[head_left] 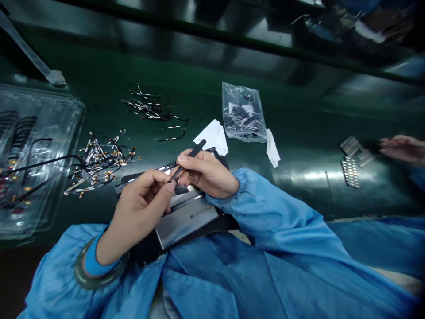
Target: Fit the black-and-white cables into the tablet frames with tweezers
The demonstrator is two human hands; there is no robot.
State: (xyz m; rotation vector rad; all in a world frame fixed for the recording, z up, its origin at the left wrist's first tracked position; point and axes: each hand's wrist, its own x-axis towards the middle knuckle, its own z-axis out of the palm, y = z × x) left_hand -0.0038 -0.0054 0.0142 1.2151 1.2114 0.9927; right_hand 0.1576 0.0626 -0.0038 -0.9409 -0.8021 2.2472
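My right hand (207,170) grips black tweezers (190,158) between thumb and fingers, their tip pointing down and left. The fingertips of my left hand (142,208) are pinched together at the tweezers' tip; whatever they hold is too small to name. Both hands are over an open device with a silver battery (189,219), which lies at the table edge close to my body. A white paper piece (214,136) rests just beyond the device. Part of the device is hidden under my hands.
Loose short cables (102,159) and another cable bunch (149,108) lie left on the green table (199,97). Clear plastic trays (49,115) stand far left. A plastic bag (244,113) of dark parts is ahead. Small metal parts (349,170) lie right, near another person's hand (403,149).
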